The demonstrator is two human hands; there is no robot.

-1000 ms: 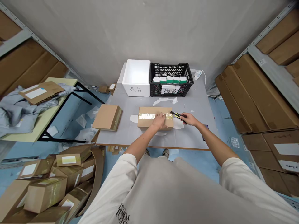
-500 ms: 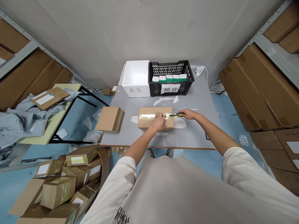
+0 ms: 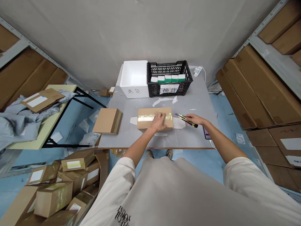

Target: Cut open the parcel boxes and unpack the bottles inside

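Utility knife (image 3: 182, 118), grasped by right fingers (image 3: 188, 116), shifts off taped carton (image 3: 146, 124); left fingers (image 3: 160, 115) rest unclenched atop, knife contact apparently broken.

At the back of a grey-topped table (image 3: 117, 141), a white rectangular foam box (image 3: 144, 91) beside a black plastic lattice crate (image 3: 155, 91) with small green-and-white boxes (image 3: 167, 79) inside; farther right, a white corded device (image 3: 198, 71). Near the left edge, a brown cardboard carton (image 3: 104, 121). On a pale-yellow side table (image 3: 47, 127), crumpled grey plastic bags (image 3: 18, 128).
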